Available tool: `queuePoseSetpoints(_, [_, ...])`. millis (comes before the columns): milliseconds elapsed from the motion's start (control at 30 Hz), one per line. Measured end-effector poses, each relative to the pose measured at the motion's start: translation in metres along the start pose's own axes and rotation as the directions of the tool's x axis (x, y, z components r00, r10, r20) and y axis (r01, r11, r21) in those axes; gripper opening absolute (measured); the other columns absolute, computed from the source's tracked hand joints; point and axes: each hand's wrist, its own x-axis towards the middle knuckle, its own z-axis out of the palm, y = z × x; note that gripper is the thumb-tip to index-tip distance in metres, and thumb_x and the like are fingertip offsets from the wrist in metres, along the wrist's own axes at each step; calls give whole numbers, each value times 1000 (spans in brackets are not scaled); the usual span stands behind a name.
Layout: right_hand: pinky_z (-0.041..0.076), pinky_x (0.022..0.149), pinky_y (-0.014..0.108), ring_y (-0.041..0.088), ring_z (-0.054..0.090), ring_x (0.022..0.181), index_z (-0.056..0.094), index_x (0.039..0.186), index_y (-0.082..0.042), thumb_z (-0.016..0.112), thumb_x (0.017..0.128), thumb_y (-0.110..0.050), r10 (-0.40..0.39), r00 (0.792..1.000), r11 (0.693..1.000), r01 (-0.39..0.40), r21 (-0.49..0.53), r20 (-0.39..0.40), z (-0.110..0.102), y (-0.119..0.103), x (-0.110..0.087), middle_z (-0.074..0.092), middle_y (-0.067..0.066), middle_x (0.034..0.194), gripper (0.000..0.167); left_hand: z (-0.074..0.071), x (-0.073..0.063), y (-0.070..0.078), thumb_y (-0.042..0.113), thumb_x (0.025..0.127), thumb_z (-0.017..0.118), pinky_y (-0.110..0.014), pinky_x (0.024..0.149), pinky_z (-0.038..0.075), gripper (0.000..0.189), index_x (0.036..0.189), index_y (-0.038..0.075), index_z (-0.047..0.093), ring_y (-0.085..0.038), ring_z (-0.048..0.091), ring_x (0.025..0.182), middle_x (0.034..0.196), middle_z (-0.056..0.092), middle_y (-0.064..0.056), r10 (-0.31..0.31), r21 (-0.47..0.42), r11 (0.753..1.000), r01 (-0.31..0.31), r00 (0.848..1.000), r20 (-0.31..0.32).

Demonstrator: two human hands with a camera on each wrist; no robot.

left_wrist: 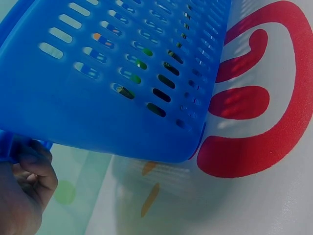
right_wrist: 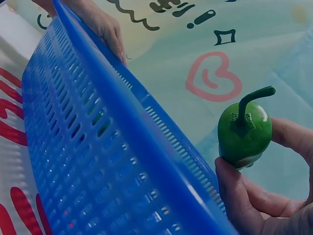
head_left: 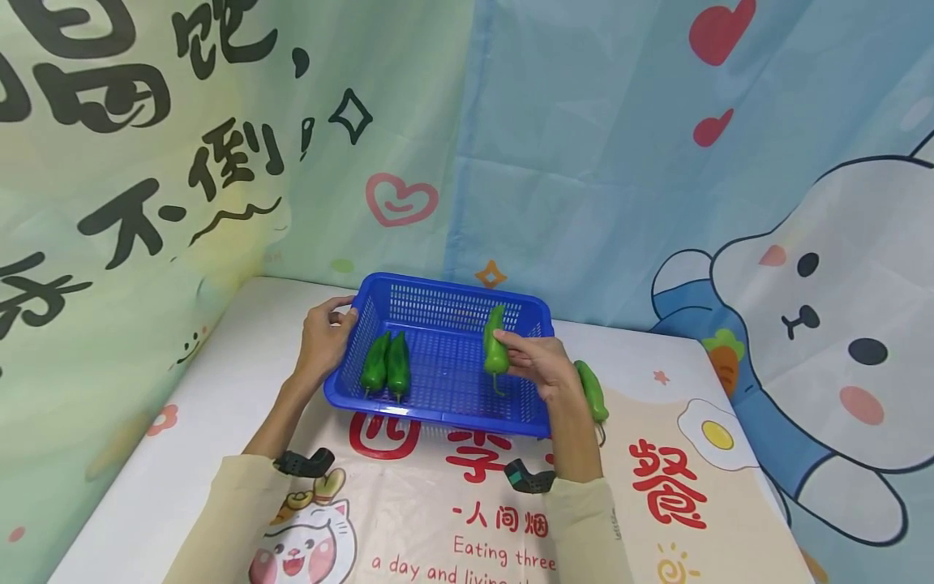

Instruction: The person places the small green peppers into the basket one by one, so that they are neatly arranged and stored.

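Note:
A blue plastic basket [head_left: 445, 420] with slotted walls stands on the table. My left hand [head_left: 324, 337] grips its left rim; the left wrist view shows the fingers [left_wrist: 36, 166] curled at the basket's edge. Over the basket's right part, my right hand [head_left: 540, 361] pinches a light green pepper [head_left: 495, 345] between thumb and fingers, its stem hanging down. In the right wrist view that pepper [right_wrist: 244, 132] shows its stem end, above the basket rim. Two darker green peppers [head_left: 397, 367] lie side by side in the basket's left part.
Another green pepper [head_left: 593, 391] lies on the table to the right of the basket, partly behind my right forearm. A printed cloth [head_left: 409, 503] with red lettering covers the table's front. Patterned curtains [head_left: 569, 162] hang behind and at the left.

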Motion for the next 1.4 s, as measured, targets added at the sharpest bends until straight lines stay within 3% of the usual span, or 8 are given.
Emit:
queuePoseSetpoints(233, [64, 73, 27, 5, 59, 55, 79, 81, -12, 83, 98, -29, 0, 1000, 1000, 0, -9, 0, 6, 3, 0, 69, -6, 65, 25, 0, 0, 1, 16, 112, 59, -19, 57, 50, 39, 146, -3, 65, -9, 65, 65, 95, 75, -28, 1, -5, 1000, -1, 1000, 2])
queuePoseSetpoints(367, [65, 75, 29, 5, 69, 61, 82, 95, -4, 84, 97, -26, -5, 1000, 1000, 5, -24, -7, 10, 5, 4, 77, -4, 72, 22, -1, 0, 0, 16, 112, 59, -19, 56, 49, 39, 146, -3, 65, -8, 65, 64, 95, 75, -27, -1, -10, 1000, 1, 1000, -1])
queuePoseSetpoints(500, [66, 76, 30, 9, 78, 71, 77, 119, 8, 85, 97, -25, -7, 1000, 999, 6, -44, -17, 16, 7, 6, 81, -1, 81, 41, -2, 0, 0, 16, 112, 59, -20, 56, 49, 39, 145, -3, 65, -9, 64, 64, 93, 74, -26, 0, -10, 1000, 0, 1000, -1])
queuePoseSetpoints(600, [66, 77, 31, 11, 80, 75, 73, 128, 12, 86, 96, -25, -8, 1000, 999, 7, -52, -24, 21, 8, 7, 83, 2, 87, 51, -2, -1, 0, 15, 112, 59, -20, 56, 49, 39, 145, -4, 65, -10, 63, 64, 93, 73, -26, 3, -6, 1000, -3, 1000, -2])
queuePoseSetpoints(1167, [66, 70, 31, 11, 79, 68, 76, 121, 13, 91, 90, -21, -7, 999, 997, 4, -76, -34, 47, 16, 15, 84, 10, 88, 48, 0, -2, 0, 15, 112, 59, -21, 55, 47, 38, 144, -4, 66, -10, 62, 62, 90, 74, -25, 9, -3, 1000, -9, 1000, -5])
queuePoseSetpoints(1400, [67, 78, 35, 12, 79, 70, 75, 122, 12, 92, 88, -24, 17, 998, 992, -24, -125, -58, 56, 17, 16, 84, 15, 95, 52, 0, -1, 0, 15, 112, 59, -21, 55, 47, 38, 145, -4, 66, -11, 61, 62, 90, 73, -24, 15, 0, 1000, -15, 1000, -7])
